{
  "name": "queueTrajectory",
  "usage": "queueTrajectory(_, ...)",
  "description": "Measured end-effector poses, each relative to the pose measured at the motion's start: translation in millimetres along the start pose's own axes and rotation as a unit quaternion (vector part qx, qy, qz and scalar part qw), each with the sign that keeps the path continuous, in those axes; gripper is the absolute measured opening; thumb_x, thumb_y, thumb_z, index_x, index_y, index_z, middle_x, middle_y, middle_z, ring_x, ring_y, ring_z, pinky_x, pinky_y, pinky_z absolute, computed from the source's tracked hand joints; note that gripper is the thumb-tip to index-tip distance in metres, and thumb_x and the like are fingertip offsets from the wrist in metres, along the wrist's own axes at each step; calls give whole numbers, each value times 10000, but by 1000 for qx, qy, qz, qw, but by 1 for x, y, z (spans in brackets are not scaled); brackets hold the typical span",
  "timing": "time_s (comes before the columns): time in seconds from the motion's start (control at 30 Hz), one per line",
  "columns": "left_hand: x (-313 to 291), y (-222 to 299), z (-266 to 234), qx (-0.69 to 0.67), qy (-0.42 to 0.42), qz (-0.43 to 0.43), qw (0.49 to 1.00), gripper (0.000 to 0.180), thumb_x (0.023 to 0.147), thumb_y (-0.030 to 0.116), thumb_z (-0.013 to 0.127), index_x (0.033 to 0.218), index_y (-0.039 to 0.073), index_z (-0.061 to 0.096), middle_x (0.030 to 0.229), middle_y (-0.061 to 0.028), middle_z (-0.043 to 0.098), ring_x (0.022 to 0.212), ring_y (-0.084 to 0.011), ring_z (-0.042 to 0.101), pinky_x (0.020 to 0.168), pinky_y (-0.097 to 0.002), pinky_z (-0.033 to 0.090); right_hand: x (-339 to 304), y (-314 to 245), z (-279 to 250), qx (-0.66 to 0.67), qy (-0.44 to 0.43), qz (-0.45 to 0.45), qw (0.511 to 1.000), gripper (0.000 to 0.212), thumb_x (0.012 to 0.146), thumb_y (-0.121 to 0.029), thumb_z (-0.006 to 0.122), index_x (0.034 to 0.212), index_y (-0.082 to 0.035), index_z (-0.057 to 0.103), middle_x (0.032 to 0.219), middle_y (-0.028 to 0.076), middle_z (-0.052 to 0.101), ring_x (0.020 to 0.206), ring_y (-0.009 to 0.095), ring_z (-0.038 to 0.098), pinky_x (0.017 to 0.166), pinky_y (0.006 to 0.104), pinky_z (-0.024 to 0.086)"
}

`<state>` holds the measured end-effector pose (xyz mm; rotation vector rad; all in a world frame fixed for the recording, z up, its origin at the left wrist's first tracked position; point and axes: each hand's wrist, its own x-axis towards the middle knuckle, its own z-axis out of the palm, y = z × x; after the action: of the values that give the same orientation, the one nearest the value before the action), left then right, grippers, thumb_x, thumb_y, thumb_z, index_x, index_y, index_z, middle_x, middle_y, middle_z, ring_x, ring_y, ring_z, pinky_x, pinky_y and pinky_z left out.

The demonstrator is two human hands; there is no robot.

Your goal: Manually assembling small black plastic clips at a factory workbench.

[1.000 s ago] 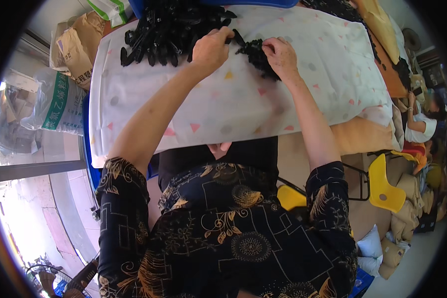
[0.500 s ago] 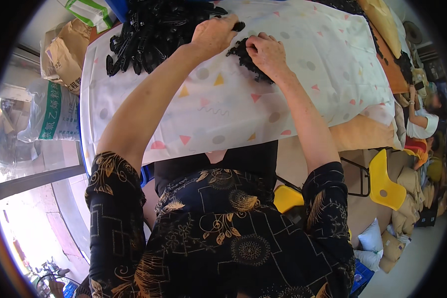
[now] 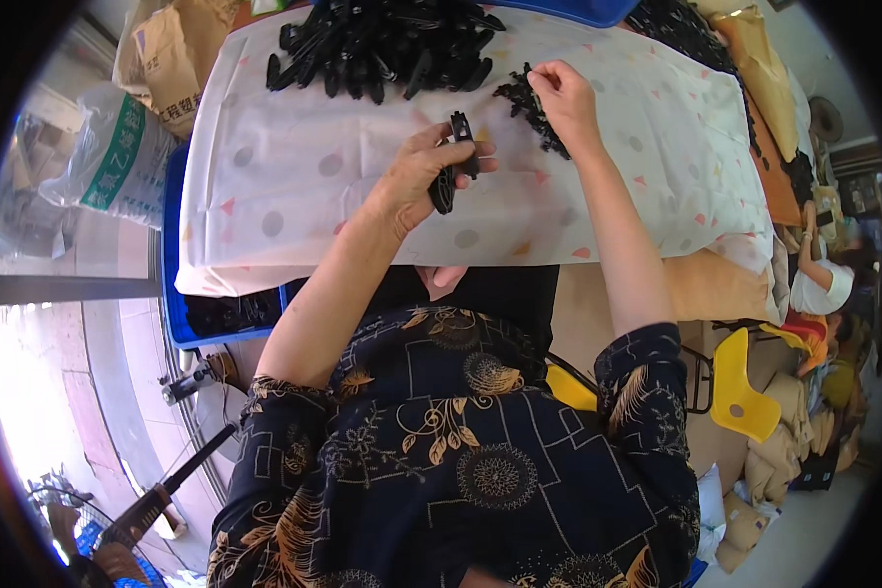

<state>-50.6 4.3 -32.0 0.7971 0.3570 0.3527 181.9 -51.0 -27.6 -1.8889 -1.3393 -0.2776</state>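
My left hand (image 3: 410,174) is closed round black elongated plastic pieces above the patterned white cloth (image 3: 304,211). One black plastic piece (image 3: 462,129) stands up between thumb and fingers, and a second dark piece (image 3: 442,193) juts out below the palm. To its right, my right hand (image 3: 570,106) is pinched at the edge of a small heap of tiny black parts (image 3: 539,129). Whatever lies between those fingertips is too small to make out. A large pile of similar long black plastic pieces (image 3: 382,49) lies at the far side of the cloth.
Blue bins stand at the far edge (image 3: 578,10) and under the table's left side (image 3: 174,245). Paper and plastic sacks (image 3: 118,162) crowd the left. A yellow chair (image 3: 740,387) is at right, with another person (image 3: 821,284) beyond. More black parts (image 3: 681,39) lie far right.
My left hand has drawn back from the large pile toward me, now bearing black pieces. My right hand has lifted slightly and shifted right at the small heap. The view has moved.
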Motion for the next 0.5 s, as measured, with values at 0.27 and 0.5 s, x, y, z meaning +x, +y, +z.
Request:
queueTrajectory(0.27,-30,-9,5,167,70,136,974,575,775,-13,578,1302,-36,349,1010,-154,624,824,-194,647,605,-263,498,-77,-92,-18,494,-199,288,796,132,830,-171,667,916,-75,638,868,-26,612,810,62,513,759,224,378)
queueTrajectory(0.5,-35,-12,11,302,85,148,938,592,780,-7,584,1326,-16,355,929,-93,603,739,-125,581,629,-247,490,-85,-108,-22,487,-207,266,806,120,838,-131,660,917,-43,641,909,-7,619,793,69,493,770,226,375)
